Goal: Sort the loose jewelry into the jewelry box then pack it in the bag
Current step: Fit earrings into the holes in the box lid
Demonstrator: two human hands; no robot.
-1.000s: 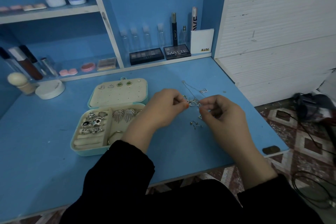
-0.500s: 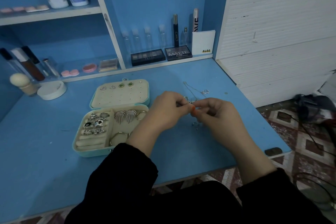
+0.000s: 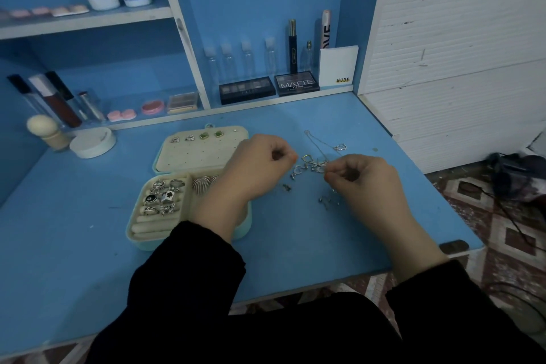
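The mint jewelry box [image 3: 141,238] lies open on the blue desk [image 3: 295,245]. Its lid [image 3: 201,154] holds small earrings, and several rings [image 3: 162,195] sit in the ring rolls beside shell-shaped earrings [image 3: 203,184]. A tangle of silver jewelry [image 3: 308,164] lies to the right of the box, with a thin chain [image 3: 314,142] and a ring [image 3: 339,147] behind it. My left hand [image 3: 260,165] hovers over the box's right edge, fingertips pinched, with nothing visible between them. My right hand [image 3: 360,177] pinches a piece at the tangle's right side. Small loose pieces [image 3: 324,201] lie below.
Shelves behind the desk hold makeup palettes [image 3: 297,84], small clear bottles [image 3: 248,57] and tubes. A round white jar [image 3: 93,142] and a sponge on a stand [image 3: 44,130] stand at the left. A dark object and cables [image 3: 517,174] lie on the floor at the right.
My hands were together on one piece above the tangle; now they have separated, the left drawn back toward the box and the right staying at the tangle.
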